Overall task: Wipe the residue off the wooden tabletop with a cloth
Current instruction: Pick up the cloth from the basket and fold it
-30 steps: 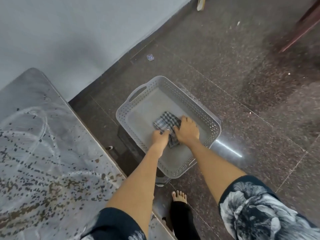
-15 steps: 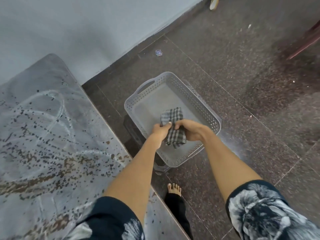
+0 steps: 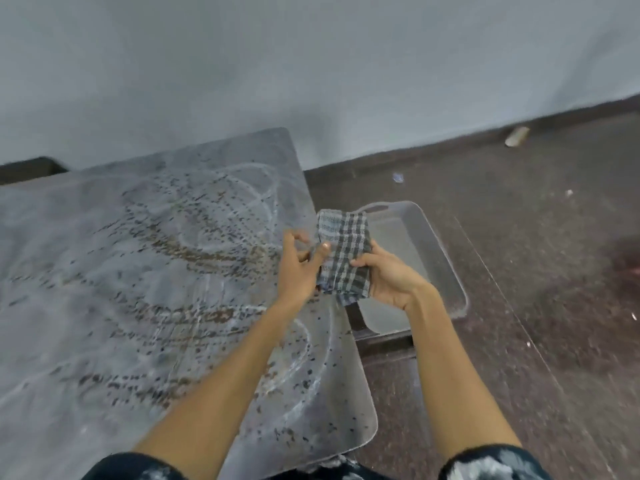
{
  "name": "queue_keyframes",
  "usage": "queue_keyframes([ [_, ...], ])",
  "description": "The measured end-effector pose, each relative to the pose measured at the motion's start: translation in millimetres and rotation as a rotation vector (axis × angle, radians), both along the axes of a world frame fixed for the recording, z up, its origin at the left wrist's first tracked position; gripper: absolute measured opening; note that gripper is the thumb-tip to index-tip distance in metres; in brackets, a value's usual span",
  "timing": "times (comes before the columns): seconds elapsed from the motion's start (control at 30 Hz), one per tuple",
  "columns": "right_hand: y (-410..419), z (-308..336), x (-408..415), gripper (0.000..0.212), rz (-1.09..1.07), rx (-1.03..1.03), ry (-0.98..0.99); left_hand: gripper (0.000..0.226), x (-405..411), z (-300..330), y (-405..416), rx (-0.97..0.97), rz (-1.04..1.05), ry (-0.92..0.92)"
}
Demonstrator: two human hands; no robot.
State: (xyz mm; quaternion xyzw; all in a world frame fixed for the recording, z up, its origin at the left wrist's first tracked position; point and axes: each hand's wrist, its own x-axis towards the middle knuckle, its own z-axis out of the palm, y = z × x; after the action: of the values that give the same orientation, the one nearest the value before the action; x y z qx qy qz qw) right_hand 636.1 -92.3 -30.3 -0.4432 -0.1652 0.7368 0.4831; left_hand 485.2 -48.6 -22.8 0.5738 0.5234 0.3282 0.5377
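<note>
Right hand (image 3: 384,275) grips the checked cloth (image 3: 343,251); left hand (image 3: 298,268), fingers spread, thumb touching it.

Bare hands (image 3: 298,270) (image 3: 389,280), bare forearms (image 3: 221,393), dark sleeves (image 3: 491,464) (whitish floral print)

To your left the counter (image 3: 69,237) spreads wide, and the residue (image 3: 194,251) lies flat on it, so a sweep meets nothing raised. The wall (image 3: 311,64) stands close behind its far edge and stops any reach beyond. Your left forearm (image 3: 225,386) crosses the near right part. Above the right edge, your right hand (image 3: 391,282) grips the cloth (image 3: 344,258), with your left hand (image 3: 298,271) touching it. Below them the grey tray (image 3: 453,271) sits just beside that edge; blur hides whether they touch. Open floor (image 3: 536,254) lies farther right.
</note>
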Motion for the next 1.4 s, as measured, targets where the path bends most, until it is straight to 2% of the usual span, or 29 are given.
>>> queue_keyframes([
  [0.07,8.1,15.2,-37.2,0.055,0.073,0.030,0.013,0.014,-37.5,9.6,-3.6,0.066,0.078,-0.001],
  [0.23,29.8,36.7,-129.4,0.049,0.271,0.063,0.019,0.024,-132.7,22.8,-10.9,0.093,0.312,0.041],
  [0.33,37.0,42.3,-194.8,0.054,0.378,0.083,0.005,0.023,-195.3,27.9,-23.9,0.130,0.408,0.045],
  [0.53,23.5,38.3,-348.7,0.060,0.562,0.133,-0.003,0.032,-337.9,29.3,-67.7,0.072,0.626,-0.026],
  [0.63,10.0,32.7,-425.4,0.060,0.628,0.132,0.010,0.021,-407.3,34.2,-91.1,0.033,0.711,-0.083],
  [0.73,-2.9,31.6,-488.9,0.056,0.697,0.146,-0.010,0.012,-469.1,33.6,-109.9,-0.019,0.767,-0.115],
  [0.87,-14.8,37.6,-558.6,0.050,0.783,0.145,0.015,0.030,-538.5,34.0,-132.3,-0.029,0.768,-0.055],
  [0.97,-13.9,41.4,-599.0,0.049,0.828,0.126,0.029,0.035,-581.7,31.4,-139.3,-0.111,0.829,-0.109],
  [1.1,-6.6,41.0,-644.3,0.044,0.881,0.099,0.010,0.021,-623.8,26.7,-143.2,-0.141,0.897,-0.176],
  [1.27,6.8,28.4,-705.0,0.050,0.928,0.076,0.012,0.011,-673.3,23.3,-138.3,-0.114,0.931,-0.314],
  [1.4,27.3,20.5,-765.5,0.048,0.967,0.068,-0.002,0.006,-725.9,19.4,-124.7,-0.108,0.990,-0.328],
])
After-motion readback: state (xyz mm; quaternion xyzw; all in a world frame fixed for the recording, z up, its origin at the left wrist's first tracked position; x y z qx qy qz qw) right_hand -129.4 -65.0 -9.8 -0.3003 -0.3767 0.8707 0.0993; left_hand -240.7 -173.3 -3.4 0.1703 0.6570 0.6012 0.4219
